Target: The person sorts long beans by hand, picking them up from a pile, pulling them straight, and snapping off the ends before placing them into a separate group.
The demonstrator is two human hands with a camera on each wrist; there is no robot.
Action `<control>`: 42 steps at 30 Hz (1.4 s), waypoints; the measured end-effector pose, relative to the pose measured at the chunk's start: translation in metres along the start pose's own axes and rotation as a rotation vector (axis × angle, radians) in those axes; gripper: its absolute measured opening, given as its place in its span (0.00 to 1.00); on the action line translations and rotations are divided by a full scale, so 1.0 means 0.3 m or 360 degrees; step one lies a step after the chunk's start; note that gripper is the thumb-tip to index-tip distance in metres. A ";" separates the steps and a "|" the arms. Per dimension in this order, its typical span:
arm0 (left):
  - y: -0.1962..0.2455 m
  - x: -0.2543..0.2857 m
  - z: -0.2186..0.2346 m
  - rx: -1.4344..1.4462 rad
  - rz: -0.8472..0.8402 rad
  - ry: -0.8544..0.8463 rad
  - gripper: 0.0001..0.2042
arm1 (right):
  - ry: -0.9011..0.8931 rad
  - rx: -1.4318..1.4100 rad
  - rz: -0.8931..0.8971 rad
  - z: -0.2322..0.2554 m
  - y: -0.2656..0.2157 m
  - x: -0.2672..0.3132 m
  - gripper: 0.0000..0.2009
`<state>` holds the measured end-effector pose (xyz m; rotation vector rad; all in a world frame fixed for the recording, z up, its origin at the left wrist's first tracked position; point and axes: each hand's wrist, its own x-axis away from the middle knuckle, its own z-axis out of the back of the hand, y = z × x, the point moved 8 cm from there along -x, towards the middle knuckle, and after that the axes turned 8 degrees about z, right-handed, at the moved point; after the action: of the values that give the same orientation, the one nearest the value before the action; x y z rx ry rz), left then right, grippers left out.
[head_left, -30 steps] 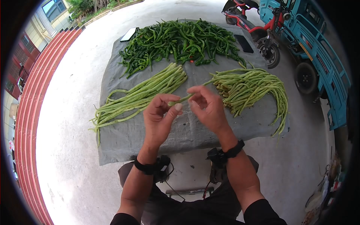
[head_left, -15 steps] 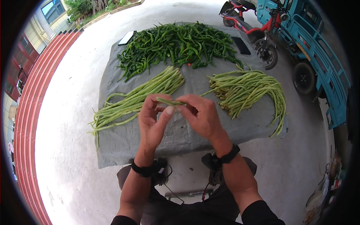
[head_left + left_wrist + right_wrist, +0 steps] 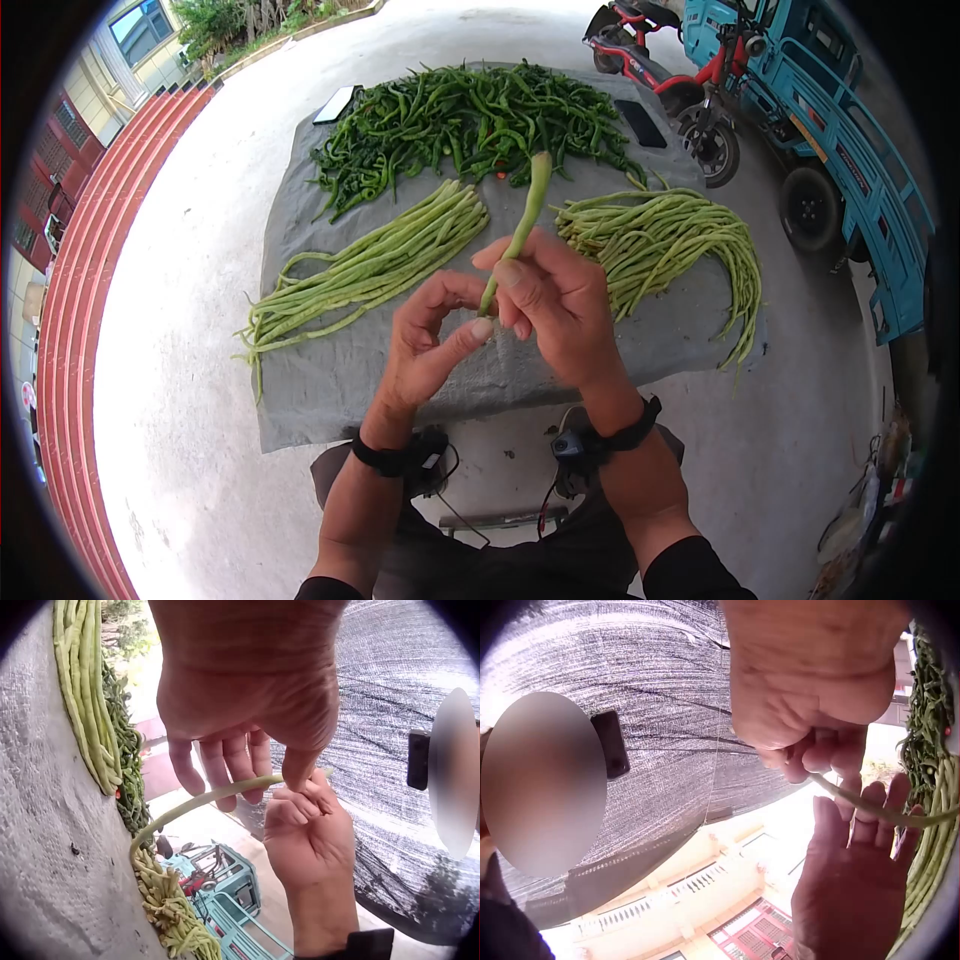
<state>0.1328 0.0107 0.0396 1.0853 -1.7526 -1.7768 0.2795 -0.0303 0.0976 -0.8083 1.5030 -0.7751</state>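
Observation:
In the head view a single green long bean (image 3: 530,213) stands slanted between the hands, its thicker end pointing up over the cloth. My right hand (image 3: 565,315) pinches it partway along with thumb and fingertips. At its lower end, the thumb and forefinger of my left hand (image 3: 415,368) close on the bean. The left wrist view shows the bean (image 3: 202,797) curving away past the left fingers. Laid lengthwise on the left is a bundle of long beans (image 3: 390,250); a looser heap of long beans (image 3: 690,240) fans out on the right.
A grey cloth (image 3: 320,400) lies under everything. At its far side is a broad heap of green chili peppers (image 3: 470,120), flanked by a white phone (image 3: 337,104) and a dark phone (image 3: 640,123). Beyond stand a red electric bike (image 3: 660,70) and a blue cargo tricycle (image 3: 840,150).
The bean lay nearly level between the hands and now points upward. My right hand has shifted right and changed its grip; my left hand has moved slightly lower and right.

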 end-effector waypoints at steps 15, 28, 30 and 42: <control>0.038 0.012 0.162 -0.0213 0.0091 0.0520 0.07 | 0.0811 -0.0699 0.0032 0.421 0.095 0.002 0.14; 0.165 0.040 0.204 -0.1345 -0.0116 0.0778 0.09 | 0.0907 -0.0637 -0.0248 0.480 0.298 0.048 0.11; 0.171 0.046 0.213 -0.1481 -0.0145 0.0827 0.09 | 0.0898 -0.0641 -0.0276 0.471 0.310 0.046 0.10; 0.194 0.111 0.334 -0.1900 -0.0226 0.1088 0.07 | 0.0809 -0.0796 -0.0394 0.360 0.374 0.024 0.09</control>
<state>0.0232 0.0429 0.0784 1.0215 -0.1011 -1.7394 0.3807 0.0217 -0.0091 -1.2513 2.1267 -0.8375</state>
